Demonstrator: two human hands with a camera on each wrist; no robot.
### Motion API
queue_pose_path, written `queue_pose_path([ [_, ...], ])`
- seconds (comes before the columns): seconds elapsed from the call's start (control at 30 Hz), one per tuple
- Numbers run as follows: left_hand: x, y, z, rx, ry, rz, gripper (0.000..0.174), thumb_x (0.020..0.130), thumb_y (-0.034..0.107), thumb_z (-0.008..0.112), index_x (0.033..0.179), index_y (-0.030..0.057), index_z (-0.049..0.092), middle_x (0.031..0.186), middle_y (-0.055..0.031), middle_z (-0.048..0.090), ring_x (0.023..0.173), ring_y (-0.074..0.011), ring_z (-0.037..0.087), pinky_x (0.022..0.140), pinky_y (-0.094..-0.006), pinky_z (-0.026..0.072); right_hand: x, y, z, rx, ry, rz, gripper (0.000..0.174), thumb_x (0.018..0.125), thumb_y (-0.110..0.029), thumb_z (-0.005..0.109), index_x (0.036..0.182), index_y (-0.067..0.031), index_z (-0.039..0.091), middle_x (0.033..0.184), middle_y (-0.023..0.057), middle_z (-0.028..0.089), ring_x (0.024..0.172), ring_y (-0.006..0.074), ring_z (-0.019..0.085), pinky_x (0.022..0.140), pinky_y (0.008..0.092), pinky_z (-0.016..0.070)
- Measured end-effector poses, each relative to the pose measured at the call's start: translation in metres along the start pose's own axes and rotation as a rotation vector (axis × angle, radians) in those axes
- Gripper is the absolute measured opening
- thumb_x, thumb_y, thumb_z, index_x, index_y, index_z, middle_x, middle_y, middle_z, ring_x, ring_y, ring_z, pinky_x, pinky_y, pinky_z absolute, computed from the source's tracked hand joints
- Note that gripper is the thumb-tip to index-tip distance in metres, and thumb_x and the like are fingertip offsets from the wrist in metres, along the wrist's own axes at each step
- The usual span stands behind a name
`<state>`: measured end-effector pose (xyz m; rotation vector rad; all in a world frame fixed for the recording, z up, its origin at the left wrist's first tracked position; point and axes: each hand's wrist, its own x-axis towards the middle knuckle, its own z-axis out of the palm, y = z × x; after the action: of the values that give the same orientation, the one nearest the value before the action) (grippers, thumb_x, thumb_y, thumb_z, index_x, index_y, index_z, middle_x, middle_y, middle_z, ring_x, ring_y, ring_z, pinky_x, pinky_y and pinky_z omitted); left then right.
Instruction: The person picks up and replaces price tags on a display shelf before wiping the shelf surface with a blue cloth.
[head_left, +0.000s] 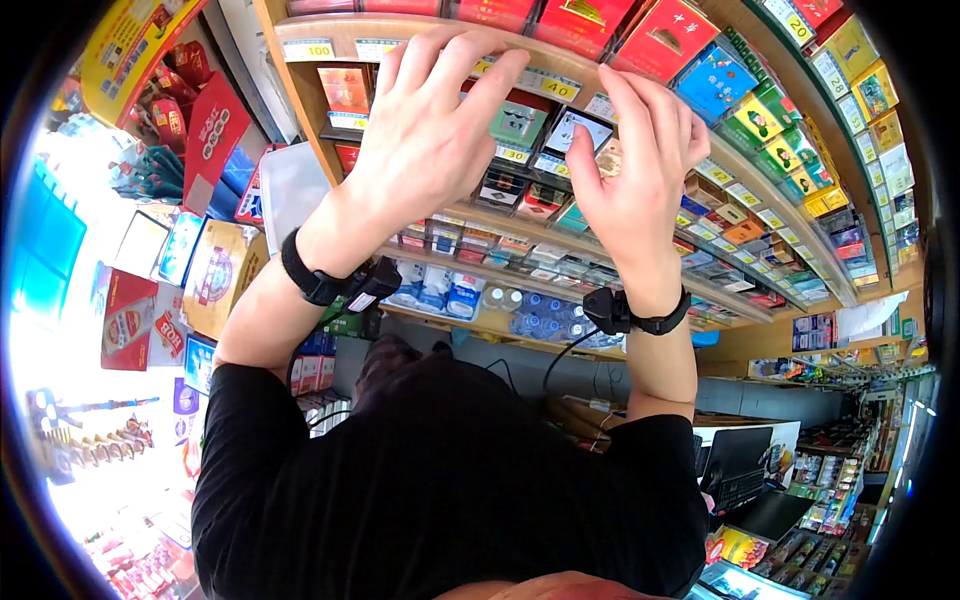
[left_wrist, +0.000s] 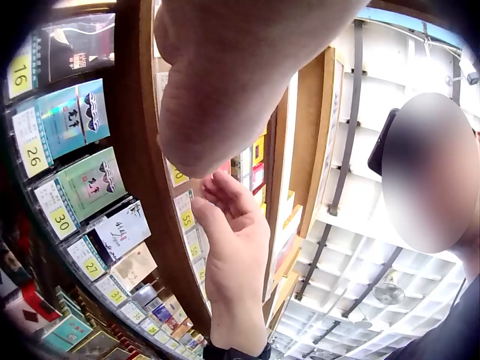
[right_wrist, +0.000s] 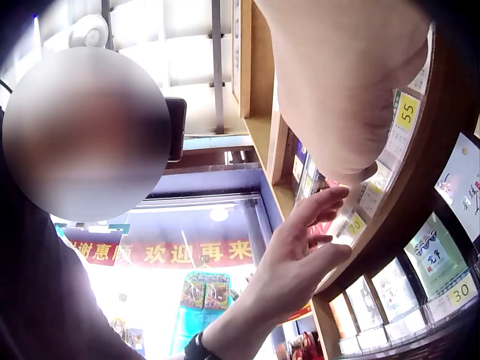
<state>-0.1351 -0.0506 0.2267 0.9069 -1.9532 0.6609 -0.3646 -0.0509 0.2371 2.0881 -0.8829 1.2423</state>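
In the head view, the left hand point(head_left: 430, 125) is raised over a wooden shelf edge point(head_left: 345, 35), fingers spread and slightly bent beside the price labels. The right hand point(head_left: 640, 165) is at the same edge farther right, thumb apart from its bent fingers, just below a red pack point(head_left: 665, 38). Nothing is seen held in either hand; whether the fingertips touch the shelf or packs is unclear. A green pack point(head_left: 518, 124) and a white pack point(head_left: 578, 132) stand on the tier below, between the hands.
Shelves with more packs curve off to the right, above bottled water point(head_left: 545, 318). Cardboard boxes point(head_left: 215, 275) and a translucent bin point(head_left: 295, 190) are at left. A laptop point(head_left: 740, 468) sits at lower right. In the right wrist view, a red banner point(right_wrist: 199, 253) hangs behind.
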Motion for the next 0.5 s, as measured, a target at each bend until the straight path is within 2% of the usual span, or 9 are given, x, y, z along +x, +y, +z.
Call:
queue_pose_path([
  [0.2, -0.004, 0.002, -0.001, -0.032, -0.016, -0.018, 0.067, 0.074, -0.002, 0.065, 0.14, 0.0076, 0.064, 0.136, -0.0115, 0.059, 0.124, -0.0356, 0.054, 0.106, -0.0487, 0.0453, 0.006, 0.003, 0.002, 0.046, 0.068, -0.011, 0.047, 0.077, -0.007, 0.081, 0.123, -0.009, 0.071, 0.117, 0.0052, 0.069, 0.109, 0.0278, 0.063, 0.104, 0.0495, 0.0354],
  [0.27, -0.005, 0.001, 0.0, -0.03, -0.004, 0.002, 0.068, 0.068, 0.001, 0.071, 0.136, 0.0044, 0.064, 0.133, -0.0107, 0.059, 0.123, -0.0337, 0.055, 0.101, -0.0479, 0.0461, 0.009, 0.004, 0.002, 0.043, 0.078, -0.02, 0.044, 0.076, -0.007, 0.081, 0.119, -0.0091, 0.071, 0.115, 0.0055, 0.069, 0.106, 0.0279, 0.063, 0.102, 0.0488, 0.0361],
  [0.33, -0.005, 0.004, -0.005, -0.051, -0.007, -0.01, 0.067, 0.068, 0.002, 0.071, 0.135, 0.0037, 0.065, 0.133, -0.0107, 0.059, 0.124, -0.0338, 0.055, 0.102, -0.0481, 0.0465, 0.012, 0.003, 0.001, 0.039, 0.07, -0.01, 0.039, 0.076, -0.007, 0.081, 0.113, -0.0092, 0.07, 0.111, 0.0062, 0.069, 0.103, 0.0286, 0.064, 0.099, 0.0479, 0.0366],
  [0.4, -0.004, 0.003, -0.006, -0.096, -0.033, -0.031, 0.068, 0.07, -0.002, 0.066, 0.138, 0.003, 0.064, 0.136, -0.0125, 0.059, 0.125, -0.0366, 0.055, 0.107, -0.0489, 0.0465, 0.014, 0.003, -0.001, 0.012, 0.035, -0.009, 0.037, 0.076, -0.007, 0.081, 0.112, -0.0096, 0.07, 0.11, 0.006, 0.068, 0.103, 0.0288, 0.063, 0.099, 0.0478, 0.0365],
  [0.5, -0.004, 0.0, -0.003, -0.137, -0.019, -0.023, 0.067, 0.069, -0.001, 0.066, 0.136, 0.0012, 0.066, 0.135, -0.0136, 0.059, 0.124, -0.0375, 0.055, 0.107, -0.0487, 0.0468, 0.018, 0.002, -0.006, -0.027, -0.039, 0.011, 0.035, 0.076, -0.007, 0.081, 0.109, -0.0104, 0.07, 0.109, 0.0054, 0.067, 0.104, 0.0292, 0.061, 0.098, 0.0478, 0.0363],
])
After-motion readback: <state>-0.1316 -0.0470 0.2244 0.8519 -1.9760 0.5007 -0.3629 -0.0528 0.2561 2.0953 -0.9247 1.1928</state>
